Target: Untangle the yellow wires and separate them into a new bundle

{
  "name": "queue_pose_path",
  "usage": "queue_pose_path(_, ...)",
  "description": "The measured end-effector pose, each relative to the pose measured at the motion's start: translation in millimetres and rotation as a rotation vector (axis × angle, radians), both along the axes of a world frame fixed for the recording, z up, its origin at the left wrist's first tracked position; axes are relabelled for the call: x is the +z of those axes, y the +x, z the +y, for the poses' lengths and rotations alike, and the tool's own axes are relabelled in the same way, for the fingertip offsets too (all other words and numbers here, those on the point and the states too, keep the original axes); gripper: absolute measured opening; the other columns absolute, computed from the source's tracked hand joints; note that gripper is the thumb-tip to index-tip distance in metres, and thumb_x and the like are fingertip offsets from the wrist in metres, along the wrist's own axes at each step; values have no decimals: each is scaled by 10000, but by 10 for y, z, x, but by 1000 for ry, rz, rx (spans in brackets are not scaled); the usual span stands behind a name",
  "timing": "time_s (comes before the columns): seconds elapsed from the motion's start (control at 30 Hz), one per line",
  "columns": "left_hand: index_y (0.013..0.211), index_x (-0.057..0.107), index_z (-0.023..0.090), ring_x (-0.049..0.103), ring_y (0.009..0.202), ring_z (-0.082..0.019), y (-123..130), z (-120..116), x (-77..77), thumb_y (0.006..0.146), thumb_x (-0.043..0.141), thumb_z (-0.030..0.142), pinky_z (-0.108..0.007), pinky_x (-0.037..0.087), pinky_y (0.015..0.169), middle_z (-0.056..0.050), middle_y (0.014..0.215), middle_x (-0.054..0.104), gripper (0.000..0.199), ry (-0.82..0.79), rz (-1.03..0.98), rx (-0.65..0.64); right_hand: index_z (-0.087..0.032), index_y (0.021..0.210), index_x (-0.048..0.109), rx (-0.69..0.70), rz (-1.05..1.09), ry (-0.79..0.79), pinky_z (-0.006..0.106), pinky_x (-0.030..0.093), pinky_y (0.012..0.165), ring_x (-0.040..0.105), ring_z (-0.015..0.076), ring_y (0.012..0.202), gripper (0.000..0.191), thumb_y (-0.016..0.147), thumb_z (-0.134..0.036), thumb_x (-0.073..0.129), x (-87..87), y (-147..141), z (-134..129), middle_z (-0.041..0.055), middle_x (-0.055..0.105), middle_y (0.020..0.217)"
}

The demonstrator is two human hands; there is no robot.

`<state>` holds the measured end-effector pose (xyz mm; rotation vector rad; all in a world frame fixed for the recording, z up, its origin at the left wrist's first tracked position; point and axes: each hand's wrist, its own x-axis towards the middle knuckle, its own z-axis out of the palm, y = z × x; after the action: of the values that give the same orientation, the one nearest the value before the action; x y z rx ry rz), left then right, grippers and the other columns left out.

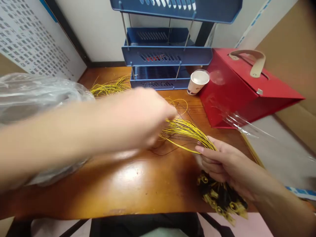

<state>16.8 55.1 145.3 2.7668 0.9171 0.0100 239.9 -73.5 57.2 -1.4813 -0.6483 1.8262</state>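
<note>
- In the head view, I see the right hand (219,161) closed around a bundle of yellow wires (189,130), thumb pressed on top, so that length is gathered.
- The left hand (145,115) is at the bundle's other end, fingers seemingly curled; it's too blurred for me to tell whether it grips.
- Just below the right hand hang dark end pieces with yellowish tips (218,197), clustered together.
- What looks unfinished to me is the far end: a loose loop strays beyond the left fingertips, and thin dark strands (164,154) trail below them on the table (153,194).
- Beyond the left wrist lies another heap of yellow wires (111,86), spread out and in neither hand.
- Beyond both hands stands a blue tray rack (168,56); something red shows through its middle slots.
- Past the right hand, a paper cup (197,82) stands upright, its contents unclear, beside a red box (237,89) whose inside is hidden.
- Around the left forearm bulges a clear plastic bag (41,90); I can't tell what it holds.
</note>
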Motion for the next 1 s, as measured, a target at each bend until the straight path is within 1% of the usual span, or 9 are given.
queue_pose_path(0.1,877,710,197,667,756,-215,198,-328,-306,833,643,118,-316,530,683,-59,874,721,112,34,76,-139,-242,998,462,21,13,28,214,94,414,93,77,503,335,889,-392,742,10,-24,0,-113,256,586)
queue_pose_path(0.2,982,712,164,701,845,-251,279,-395,-467,945,548,178,-352,559,731,-102,922,730,169,21,42,-137,-247,986,439,27,14,25,215,95,420,109,77,502,370,876,-407,753,21,-54,4,-115,266,582)
queue_pose_path(0.27,1006,721,156,711,885,-261,313,-376,-498,977,542,233,-364,568,771,-117,932,735,197,-15,-7,-127,-249,983,420,32,9,18,208,104,420,116,77,503,377,884,-405,748,30,-76,7,-119,270,577)
queue_pose_path(0.33,1015,728,154,716,905,-273,349,-358,-518,963,578,259,-372,570,779,-123,938,739,190,-62,-35,-134,-250,973,404,37,8,9,202,109,417,109,76,500,370,897,-393,737,36,-95,7,-127,264,566)
queue_pose_path(0.47,1036,725,137,725,894,-289,409,-351,-651,929,605,230,-378,559,744,-131,949,747,186,-163,-84,-151,-250,971,397,63,-6,21,192,123,418,121,79,506,330,928,-373,700,36,-120,0,-124,253,577)
queue_pose_path(0.6,975,707,142,711,798,-225,403,-344,-808,913,595,156,-316,515,692,-80,872,747,128,-249,-254,-126,-250,1026,415,80,-40,10,187,139,423,145,82,511,328,932,-398,692,33,-119,-5,-115,277,596)
queue_pose_path(0.7,865,688,150,663,722,-162,368,-340,-828,953,554,141,-275,470,670,-38,807,727,160,-349,-327,-120,-249,1040,418,48,-43,15,184,141,420,139,80,507,378,903,-421,725,34,-98,-1,-120,277,588)
queue_pose_path(0.83,807,669,156,623,700,-144,322,-346,-828,994,538,175,-266,432,652,-26,795,705,229,-412,-248,-150,-244,1008,430,86,0,45,186,126,410,121,72,503,403,874,-427,763,40,-75,10,-120,280,589)
queue_pose_path(1.0,775,659,144,636,718,-170,247,-370,-917,987,526,184,-278,443,663,-58,784,685,253,-301,-92,-200,-251,961,397,71,-5,45,187,112,406,100,71,501,438,877,-490,754,29,-75,30,-129,250,583)
